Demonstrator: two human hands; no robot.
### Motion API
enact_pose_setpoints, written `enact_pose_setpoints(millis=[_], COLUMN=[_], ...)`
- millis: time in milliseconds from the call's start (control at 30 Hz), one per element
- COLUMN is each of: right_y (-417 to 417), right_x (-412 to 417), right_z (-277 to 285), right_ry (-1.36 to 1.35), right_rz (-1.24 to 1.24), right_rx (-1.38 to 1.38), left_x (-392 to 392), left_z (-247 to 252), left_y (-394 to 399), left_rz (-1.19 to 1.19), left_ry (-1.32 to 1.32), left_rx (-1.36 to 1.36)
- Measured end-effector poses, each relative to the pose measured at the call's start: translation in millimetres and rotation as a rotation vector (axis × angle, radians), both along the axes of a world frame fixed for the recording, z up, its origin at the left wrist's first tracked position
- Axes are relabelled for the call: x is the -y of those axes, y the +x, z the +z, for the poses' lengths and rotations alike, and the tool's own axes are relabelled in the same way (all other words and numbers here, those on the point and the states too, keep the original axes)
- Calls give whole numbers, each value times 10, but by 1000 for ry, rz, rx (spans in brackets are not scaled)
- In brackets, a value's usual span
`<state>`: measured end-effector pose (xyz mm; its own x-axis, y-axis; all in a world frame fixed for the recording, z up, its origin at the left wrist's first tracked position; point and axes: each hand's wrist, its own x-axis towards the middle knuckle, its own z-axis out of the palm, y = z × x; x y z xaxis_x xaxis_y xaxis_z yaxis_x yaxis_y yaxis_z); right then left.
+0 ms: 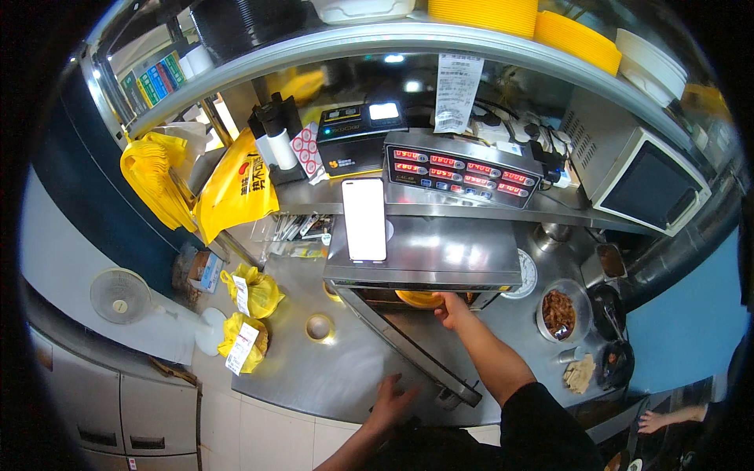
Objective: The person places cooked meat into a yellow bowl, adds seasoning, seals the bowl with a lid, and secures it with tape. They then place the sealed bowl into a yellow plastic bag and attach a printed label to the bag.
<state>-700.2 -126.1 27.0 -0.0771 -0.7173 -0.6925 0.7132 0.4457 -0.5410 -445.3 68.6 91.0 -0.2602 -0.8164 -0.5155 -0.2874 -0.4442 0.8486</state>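
Observation:
My right hand (452, 310) reaches to the front of a stainless-steel cabinet appliance (424, 250), its fingers at the rim of a yellow bowl (419, 298) inside. Whether the fingers grip the rim or only touch it cannot be made out. The appliance's door (412, 347) stands swung out over the steel counter. Left of the door's outer end, my left hand (393, 399) hovers near the counter's front edge, fingers apart, with nothing in it. A phone with a bright white screen (364, 221) leans on the appliance's top.
Two tied yellow bags (246, 341) and a tape roll (319, 328) are on the left. A timer panel (462, 171), a label printer (360, 138) and a microwave (648, 176) stand on the shelf. At right are a food bowl (558, 315) and, lower, another person's hand (652, 421).

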Motion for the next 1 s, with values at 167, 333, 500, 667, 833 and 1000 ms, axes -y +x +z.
enact_pose_setpoints(millis=[167,333,500,667,833,1000], right_y=[-310,-807,-1260,-1394,-1230,-717], right_x=[-1085,-2328,-3436,-4009,-3879,-3367], right_z=[47,-50,-385,-719,-912,-634], right_ry=[98,102,232,171,257,17], right_rz=[133,26,-120,-102,150,446], right_rx=[-18,-2,-88,-15,-181,-612], left_x=[-60,-116,-165,397,1234,1270], left_z=[724,566,474,-154,217,116], left_y=[-105,-342,-803,-1379,-1913,-1913], left_rz=[-93,-435,-291,-446,-401,-284], left_ry=[287,77,-113,-354,-220,-421], left_rx=[-101,-39,-193,-156,-162,30])
